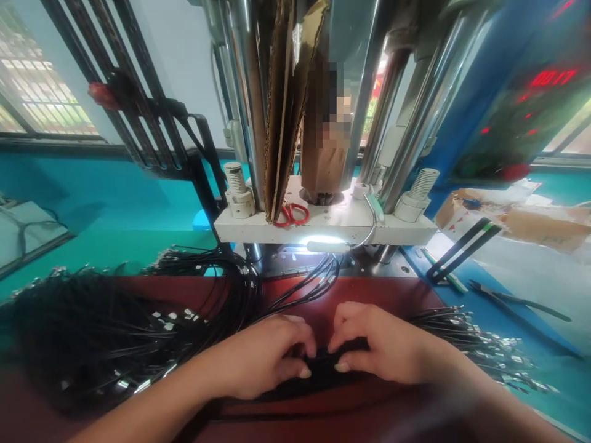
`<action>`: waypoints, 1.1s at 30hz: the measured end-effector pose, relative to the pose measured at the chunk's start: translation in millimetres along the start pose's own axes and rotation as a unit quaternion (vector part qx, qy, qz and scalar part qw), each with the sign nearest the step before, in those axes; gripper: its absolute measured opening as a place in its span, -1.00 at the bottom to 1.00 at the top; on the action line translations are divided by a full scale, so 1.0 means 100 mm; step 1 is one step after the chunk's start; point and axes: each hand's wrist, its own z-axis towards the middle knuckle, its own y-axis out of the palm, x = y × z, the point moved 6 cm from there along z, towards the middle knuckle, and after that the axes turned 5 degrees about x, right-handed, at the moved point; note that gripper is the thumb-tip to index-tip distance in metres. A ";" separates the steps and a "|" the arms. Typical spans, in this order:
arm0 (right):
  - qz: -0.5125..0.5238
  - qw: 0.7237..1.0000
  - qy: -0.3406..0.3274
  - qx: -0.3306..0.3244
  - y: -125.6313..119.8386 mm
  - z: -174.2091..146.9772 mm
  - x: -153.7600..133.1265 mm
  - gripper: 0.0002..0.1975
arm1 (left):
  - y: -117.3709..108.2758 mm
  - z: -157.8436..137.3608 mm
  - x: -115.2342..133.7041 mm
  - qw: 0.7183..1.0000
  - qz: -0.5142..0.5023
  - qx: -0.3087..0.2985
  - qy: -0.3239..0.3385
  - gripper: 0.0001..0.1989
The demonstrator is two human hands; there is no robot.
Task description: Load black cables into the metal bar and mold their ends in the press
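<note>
Both hands are over a bundle of black cables (318, 375) lying across the dark red tabletop (378, 418). My left hand (272, 351) has its fingers curled and its thumb bent toward them, closed on the black cables. Facing it a short way off, my right hand (373, 341) pinches the same cables between thumb and fingers. How many cables each hand grips is hidden. Beyond the hands, several cables (318, 283) run into the lit gap beneath the machine's white plate (221, 229).
A big heap of black cables (92, 326) with metal ends covers the left side. More cable ends (489, 347) spread at the right. Cutting pliers (517, 301) lie on the blue surface. Red-handled scissors (293, 215) and cardboard (277, 123) stand on the plate between metal columns (415, 117).
</note>
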 end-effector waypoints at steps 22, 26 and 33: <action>-0.103 0.992 -0.027 0.062 -0.08 -0.03 -0.21 -0.91 | -0.07 -0.01 0.05 0.999 -0.040 -0.001 -0.009 -0.89; -0.077 0.996 -0.025 0.027 -0.06 -0.03 -0.19 -0.84 | -0.04 -0.01 0.02 0.999 -0.029 -0.001 -0.012 -0.87; -0.063 0.998 -0.018 0.004 -0.02 -0.02 -0.10 -0.92 | -0.02 0.00 0.00 0.999 -0.029 0.003 -0.017 -0.84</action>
